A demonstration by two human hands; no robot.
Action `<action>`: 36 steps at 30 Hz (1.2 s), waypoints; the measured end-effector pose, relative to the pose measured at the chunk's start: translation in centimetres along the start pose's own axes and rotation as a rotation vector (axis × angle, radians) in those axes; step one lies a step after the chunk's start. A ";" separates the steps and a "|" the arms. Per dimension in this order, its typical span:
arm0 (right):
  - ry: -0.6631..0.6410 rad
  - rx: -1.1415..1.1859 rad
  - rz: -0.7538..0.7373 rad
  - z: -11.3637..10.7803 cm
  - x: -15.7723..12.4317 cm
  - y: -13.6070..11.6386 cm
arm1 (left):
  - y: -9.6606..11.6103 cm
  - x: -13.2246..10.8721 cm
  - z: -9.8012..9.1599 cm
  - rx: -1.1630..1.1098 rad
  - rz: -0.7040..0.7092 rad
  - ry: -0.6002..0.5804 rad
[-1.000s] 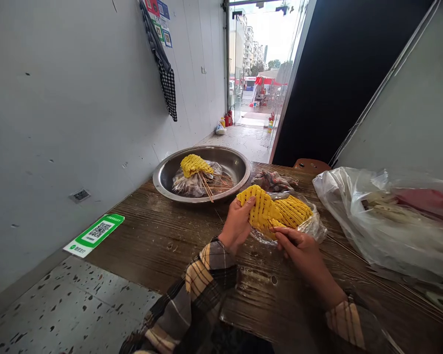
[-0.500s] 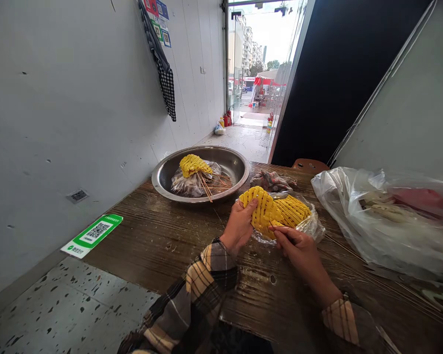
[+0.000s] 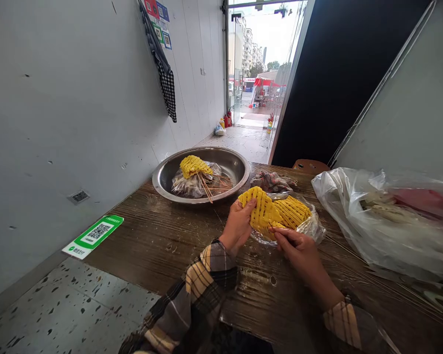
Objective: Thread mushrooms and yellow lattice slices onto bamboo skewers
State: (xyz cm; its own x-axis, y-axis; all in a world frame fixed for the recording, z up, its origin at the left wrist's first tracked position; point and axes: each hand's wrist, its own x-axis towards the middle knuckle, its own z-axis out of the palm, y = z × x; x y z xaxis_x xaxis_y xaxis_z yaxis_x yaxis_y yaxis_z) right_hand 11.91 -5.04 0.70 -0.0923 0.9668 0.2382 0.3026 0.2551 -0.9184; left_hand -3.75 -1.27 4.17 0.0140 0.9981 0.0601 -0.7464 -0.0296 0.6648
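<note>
My left hand (image 3: 239, 220) is closed on a yellow, lattice-cut slab of food (image 3: 262, 209), thumb on its face, holding it tilted up above the table. At the slab's lower right edge, my right hand (image 3: 297, 246) pinches a thin skewer, mostly hidden by the fingers. Just behind, more yellow lattice-cut slabs (image 3: 293, 210) lie on a clear plastic bag (image 3: 310, 228). To the left, a steel basin (image 3: 239, 179) holds another yellow slab (image 3: 195, 166) on skewers (image 3: 205, 187), resting over plastic-wrapped food (image 3: 188, 186).
A greyish-pink bundle (image 3: 271, 182) lies behind the slabs. At right sits a large translucent plastic bag (image 3: 354, 206) with pale food inside; long thin sticks (image 3: 349, 250) lie before it. A green QR card (image 3: 96, 235) is at the table's left edge, beside the wall.
The view has shifted very slightly. Both hands stay at the yellow slab, with only a tiny movement of the right fingertips at its lower edge.
</note>
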 end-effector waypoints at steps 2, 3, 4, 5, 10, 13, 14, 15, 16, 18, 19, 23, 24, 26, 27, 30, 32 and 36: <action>0.000 -0.017 -0.002 -0.1 0.0 0.2 | 0.0 0.1 -0.1 0.009 0.006 0.008; -0.002 -0.024 -0.003 -0.2 0.0 0.3 | -0.1 0.1 -0.1 0.015 0.008 0.009; -0.003 -0.032 -0.004 -0.3 0.0 0.4 | -0.1 0.1 -0.1 0.021 0.011 0.009; -0.002 -0.040 -0.007 -0.3 0.1 0.5 | -0.1 0.1 -0.1 0.025 0.014 0.007; 0.021 -0.040 -0.019 -0.3 0.1 0.7 | -0.2 0.1 0.1 0.027 0.012 -0.008; 0.020 -0.012 -0.008 -0.1 0.1 0.5 | -0.3 0.0 0.2 0.021 0.009 -0.006; 0.018 -0.009 -0.007 0.0 0.1 0.4 | -0.4 0.0 0.2 0.019 0.007 -0.006; 0.018 -0.007 -0.006 0.1 0.1 0.3 | -0.4 0.0 0.1 0.016 0.003 -0.007; 0.017 -0.005 -0.004 0.1 0.1 0.3 | -0.5 0.0 0.1 0.014 -0.001 -0.009; 0.013 0.005 0.002 0.2 0.1 0.3 | -0.5 0.0 0.1 0.006 -0.004 -0.017; 0.011 0.013 0.005 0.3 0.1 0.3 | -0.5 0.0 0.1 0.002 -0.005 -0.020; 0.011 0.019 0.003 0.3 0.1 0.2 | -0.5 -0.2 0.3 -0.004 -0.012 -0.012; 0.011 0.015 0.003 0.3 0.1 0.1 | -0.5 -0.2 0.3 -0.003 -0.013 -0.011; 0.009 0.016 0.007 0.3 0.0 0.1 | -0.6 -0.3 0.4 -0.002 -0.014 -0.018; 0.009 0.020 0.011 0.3 0.0 0.1 | -0.7 -0.3 0.4 -0.001 -0.015 -0.023; 0.015 0.040 0.029 0.4 0.0 0.2 | -0.9 -0.3 0.4 0.009 -0.025 -0.034; 0.021 0.051 0.034 0.5 0.0 0.2 | -1.0 -0.3 0.3 0.013 -0.027 -0.032; 0.013 0.069 0.039 0.5 0.0 0.1 | -1.1 -0.3 0.3 0.013 -0.026 -0.033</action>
State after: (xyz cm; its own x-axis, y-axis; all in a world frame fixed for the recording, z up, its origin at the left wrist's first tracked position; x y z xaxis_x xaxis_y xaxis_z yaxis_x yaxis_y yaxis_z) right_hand 11.47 -5.00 0.43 -0.0696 0.9762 0.2056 0.2396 0.2164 -0.9465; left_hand -2.74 -1.52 3.63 0.0552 0.9962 0.0670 -0.7370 -0.0047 0.6759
